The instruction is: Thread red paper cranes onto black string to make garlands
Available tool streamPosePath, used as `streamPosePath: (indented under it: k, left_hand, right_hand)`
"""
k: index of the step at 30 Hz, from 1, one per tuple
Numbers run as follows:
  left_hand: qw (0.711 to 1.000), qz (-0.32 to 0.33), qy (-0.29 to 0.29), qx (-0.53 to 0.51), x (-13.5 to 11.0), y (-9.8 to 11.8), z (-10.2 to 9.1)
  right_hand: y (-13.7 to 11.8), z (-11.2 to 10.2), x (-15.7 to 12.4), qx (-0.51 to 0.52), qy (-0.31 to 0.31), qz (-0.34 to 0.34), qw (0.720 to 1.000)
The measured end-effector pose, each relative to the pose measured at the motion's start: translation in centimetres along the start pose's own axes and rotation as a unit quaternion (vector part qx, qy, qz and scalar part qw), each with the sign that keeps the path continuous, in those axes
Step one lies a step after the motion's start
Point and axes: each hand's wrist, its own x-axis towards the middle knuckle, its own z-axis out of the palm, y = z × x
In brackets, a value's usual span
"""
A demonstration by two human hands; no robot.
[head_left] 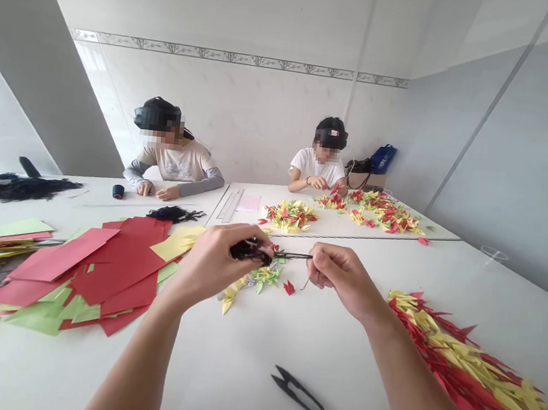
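A bundle of black cord [251, 250] is in the curled fingers of my left hand [212, 254]. Several dark strands run straight across to my right hand [342, 274], whose fingers are pinched shut on their other end. A thin metal piece [305, 284], perhaps a needle or hook, pokes out below the right fingers. Folded green and yellow paper pieces [266, 276] lie on the table behind and below the strands, partly hidden by my left hand. One small red folded piece [288, 287] sits apart. Black thread snips [300, 394] rest nearer to me, between my forearms.
Red paper sheets [120, 267] and green ones spread out at left. A red-and-yellow paper garland [473, 363] lies at right. Across the white table [227, 370] sit two people, one by a thread spool [118, 192], the other by folded-paper piles [390, 214].
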Motion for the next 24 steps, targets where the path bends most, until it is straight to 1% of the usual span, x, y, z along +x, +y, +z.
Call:
streamPosePath:
  k: [1,2,4,6,7,8,9,11,12,14,16,18,19,20,21,23,24]
  left_hand:
    - [1.0,0.008,-0.011,0.024,0.1,-0.1,-0.1]
    - [0.999,0.012,-0.007,0.031,0.1,-0.3,-0.1]
    - [0.999,0.016,0.035,0.001,0.3,-0.7,-0.3]
    - [0.992,0.018,0.09,-0.083,0.5,-1.1,-0.6]
    - [0.983,0.013,0.114,-0.145,0.5,-1.2,-0.7]
    - [0.967,0.001,0.132,-0.217,0.5,-1.2,-0.8]
    - [0.945,-0.018,0.143,-0.295,0.4,-1.1,-0.8]
    - [0.884,-0.062,0.155,-0.436,0.3,-0.7,-1.0]
    - [0.854,-0.077,0.157,-0.49,0.2,-0.5,-1.1]
    - [0.807,-0.085,0.15,-0.565,0.1,0.1,-1.2]
    - [0.766,-0.075,0.143,-0.622,0.1,0.5,-1.3]
    - [0.722,-0.063,0.155,-0.671,0.3,0.9,-1.2]
    - [0.703,-0.062,0.169,-0.689,0.5,1.0,-1.1]
    - [0.686,-0.066,0.187,-0.7,0.6,1.1,-0.9]
    - [0.671,-0.072,0.207,-0.708,0.8,1.2,-0.6]
    - [0.639,-0.084,0.245,-0.724,1.0,1.2,0.3]
    - [0.62,-0.09,0.258,-0.736,1.1,1.2,0.7]
  right_hand:
    - [0.0,-0.2,0.0,0.008,0.005,-0.005,1.0]
    - [-0.1,-0.4,-0.1,0.015,0.01,-0.01,1.0]
    - [-0.2,-0.9,-0.2,0.025,0.031,-0.019,0.999]
    - [-0.3,-1.2,-0.2,0.025,0.052,-0.022,0.998]
    - [-0.4,-1.4,-0.2,0.023,0.058,-0.021,0.998]
    - [-0.4,-1.5,-0.2,0.02,0.062,-0.02,0.998]
    - [-0.4,-1.5,-0.1,0.017,0.065,-0.02,0.998]
    - [-0.4,-1.5,0.0,0.011,0.071,-0.019,0.997]
    - [-0.3,-1.5,0.0,0.008,0.073,-0.02,0.997]
    - [-0.2,-1.3,0.1,0.003,0.07,-0.02,0.997]
    - [-0.1,-1.2,0.2,0.0,0.064,-0.021,0.998]
    - [-0.1,-1.1,0.1,-0.01,0.054,-0.022,0.998]
    - [-0.1,-1.0,0.0,-0.023,0.035,-0.02,0.999]
    - [-0.2,-1.0,0.0,-0.043,0.001,-0.015,0.999]
    - [-0.2,-0.9,-0.1,-0.067,-0.046,-0.007,0.997]
    - [-0.3,-0.4,-0.3,-0.121,-0.136,0.014,0.983]
    - [-0.3,-0.1,-0.4,-0.144,-0.154,0.021,0.977]
